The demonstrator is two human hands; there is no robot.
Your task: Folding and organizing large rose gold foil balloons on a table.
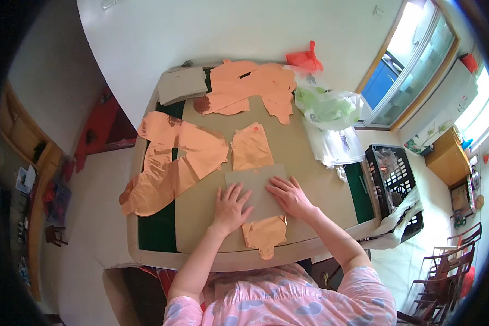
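Observation:
Both palms press on a grey cardboard sheet (255, 176) in the middle of the table. My left hand (231, 209) lies on its left part with the fingers stretched out. Toward its right edge rests my right hand (292, 198), flat and with fingers spread. Under the sheet is a shiny copper-coloured cut-out (252, 145); its upper part shows beyond the sheet and a tabbed end (265, 234) sticks out on the near side. To the left lies a large copper-coloured cut-out (190, 163) with curved edges. What lies directly beneath the sheet is hidden.
More copper-coloured cut-outs (244, 87) lie at the far side beside a stack of grey cardboard (182, 84). Clear and green plastic bags (331, 108) and a red bag (306, 60) sit at the far right. A black plastic crate (391, 174) stands off the table's right edge.

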